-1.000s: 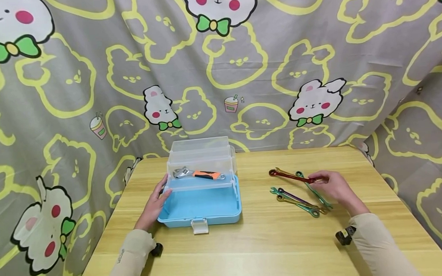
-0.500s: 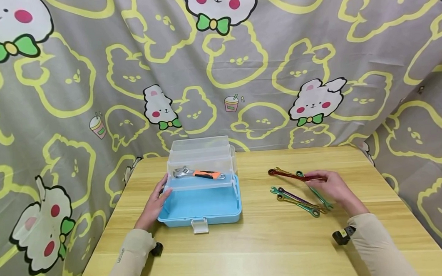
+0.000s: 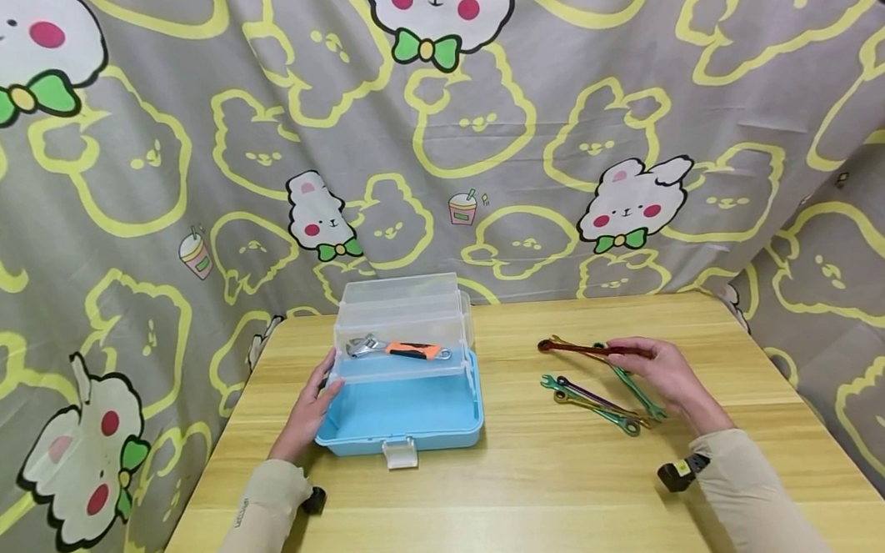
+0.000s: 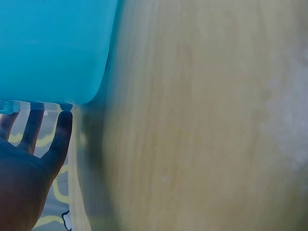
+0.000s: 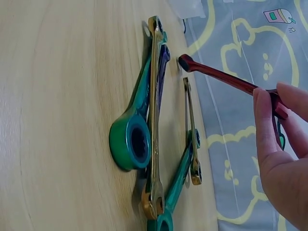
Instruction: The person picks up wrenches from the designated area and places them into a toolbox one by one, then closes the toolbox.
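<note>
A red combination wrench [image 3: 577,349] is pinched near one end by my right hand [image 3: 661,374]; its ring end points left, tilted downward in the right wrist view. Beneath and beside it lie several wrenches: a green wrench [image 3: 639,393], a gold wrench [image 3: 588,404] and a purple wrench [image 3: 599,395] among them. My left hand [image 3: 310,409] rests against the left side of a light-blue toolbox [image 3: 401,442], thumb near the tray edge. In the left wrist view, extended fingers [image 4: 58,137] touch the box wall. An orange-handled adjustable wrench [image 3: 412,350] lies in the toolbox's clear tray [image 3: 417,370].
The toolbox stands with its tiered clear trays raised and its white latch [image 3: 401,454] hanging down in front. Both stand on a wooden table [image 3: 537,505]. A patterned grey curtain [image 3: 501,248] hangs behind the table.
My right hand has shifted slightly left and upward with the red wrench still pinched. The left hand and the toolbox look unchanged.
</note>
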Demonstrator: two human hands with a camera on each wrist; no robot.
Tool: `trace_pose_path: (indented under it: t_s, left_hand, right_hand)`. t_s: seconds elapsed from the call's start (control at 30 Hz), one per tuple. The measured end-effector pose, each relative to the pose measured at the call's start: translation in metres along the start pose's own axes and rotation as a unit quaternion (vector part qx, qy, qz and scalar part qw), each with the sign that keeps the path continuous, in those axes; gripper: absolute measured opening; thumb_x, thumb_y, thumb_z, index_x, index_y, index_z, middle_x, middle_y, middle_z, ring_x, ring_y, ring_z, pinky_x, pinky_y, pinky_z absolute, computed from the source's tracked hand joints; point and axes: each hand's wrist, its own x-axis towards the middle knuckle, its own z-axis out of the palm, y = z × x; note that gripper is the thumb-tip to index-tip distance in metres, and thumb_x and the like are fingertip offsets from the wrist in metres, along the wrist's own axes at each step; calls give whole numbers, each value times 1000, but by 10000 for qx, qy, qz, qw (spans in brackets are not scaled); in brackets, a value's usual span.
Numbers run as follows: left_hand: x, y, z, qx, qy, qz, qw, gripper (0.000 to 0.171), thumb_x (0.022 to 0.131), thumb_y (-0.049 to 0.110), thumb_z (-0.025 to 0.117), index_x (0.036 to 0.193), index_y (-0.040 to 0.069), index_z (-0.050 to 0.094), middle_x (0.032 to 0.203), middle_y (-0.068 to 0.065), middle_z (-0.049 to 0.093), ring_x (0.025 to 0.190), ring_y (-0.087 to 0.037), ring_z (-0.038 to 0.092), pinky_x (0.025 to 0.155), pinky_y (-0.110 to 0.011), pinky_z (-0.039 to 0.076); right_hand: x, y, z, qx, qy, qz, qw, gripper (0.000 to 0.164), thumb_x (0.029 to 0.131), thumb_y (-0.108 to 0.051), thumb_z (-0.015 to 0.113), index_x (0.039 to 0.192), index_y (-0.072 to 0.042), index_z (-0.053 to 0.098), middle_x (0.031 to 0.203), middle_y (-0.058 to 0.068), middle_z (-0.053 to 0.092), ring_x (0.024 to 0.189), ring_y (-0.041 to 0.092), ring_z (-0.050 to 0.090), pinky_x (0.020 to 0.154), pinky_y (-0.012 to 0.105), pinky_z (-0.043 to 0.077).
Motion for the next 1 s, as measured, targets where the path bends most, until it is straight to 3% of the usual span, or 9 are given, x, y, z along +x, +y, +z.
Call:
trace_pose_path:
  t_s: [0.17, 0.3, 0.57, 0.77, 1.0]
  left_hand:
    - [1, -1, 0, 93, 19, -7, 10000, 66, 108, 48, 49, 165, 41, 17, 176, -5, 9, 158, -44, 13, 122, -73, 16]
    - [1, -2, 0, 125, 39, 25, 9999, 65, 108, 49, 49, 165, 42, 18, 175, -5, 10, 158, -45, 12, 121, -73, 15]
    - [0, -1, 0, 185, 51, 5, 9998, 65, 108, 50, 48, 165, 42, 17, 176, -4, 9, 159, -45, 11, 121, -74, 14]
    - [0, -1, 0, 174, 64, -3, 9998, 66, 108, 51, 48, 165, 42, 17, 176, -4, 9, 159, -45, 11, 122, -73, 14]
    - [0, 1, 0, 194, 49, -47, 9998, 68, 108, 51, 49, 166, 40, 16, 176, -5, 9, 159, -45, 10, 122, -74, 13]
  right_hand:
    - [0, 1, 1, 254, 75, -101, 9996, 43, 97, -31, 74, 134, -9, 69, 112, -17, 74, 101, -2, 66, 94, 29, 56]
    - [-1, 0, 2, 328, 89, -95, 9994, 43, 98, -31, 74, 135, -10, 69, 114, -18, 72, 102, -1, 66, 94, 30, 56]
    - [-5, -5, 4, 827, 16, -132, 9965, 31, 99, -25, 72, 129, -18, 71, 111, -20, 73, 105, 2, 68, 90, 22, 56]
    - [-8, -12, 8, 1587, -59, -300, 9868, 21, 100, -14, 71, 119, -22, 75, 107, -14, 76, 99, 1, 71, 83, 18, 56]
    - [-9, -15, 11, 2449, -318, -584, 9673, 25, 101, -1, 64, 119, -13, 76, 108, -4, 78, 100, 5, 75, 83, 17, 58]
